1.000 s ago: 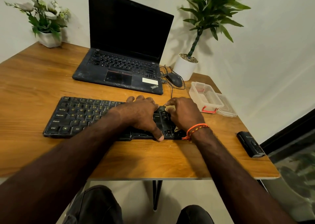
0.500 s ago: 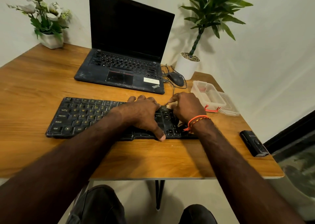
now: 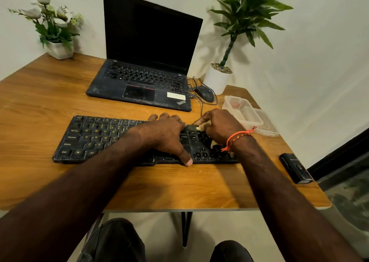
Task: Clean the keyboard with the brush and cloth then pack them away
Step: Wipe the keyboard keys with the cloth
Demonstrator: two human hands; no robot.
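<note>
A dusty black keyboard (image 3: pixel 95 138) lies across the front of the wooden table (image 3: pixel 159 186). My left hand (image 3: pixel 165 134) lies flat over its middle keys, thumb at the near edge, holding it down. My right hand (image 3: pixel 219 128) sits over the keyboard's right end, fingers curled round a small pale-handled brush (image 3: pixel 199 127) whose tip meets the keys. Most of the brush is hidden in the hand. I cannot see a cloth.
An open black laptop (image 3: pixel 143 78) stands behind the keyboard, with a wired mouse (image 3: pixel 204 93) beside it. A clear plastic box (image 3: pixel 242 110) and its lid (image 3: pixel 267 125) lie at the right. A small black device (image 3: pixel 295 168) rests near the right edge. Potted plants occupy both back corners.
My right hand has slid the brush slightly away from me along the right end of the keyboard. The left hand stays pressed on the keys.
</note>
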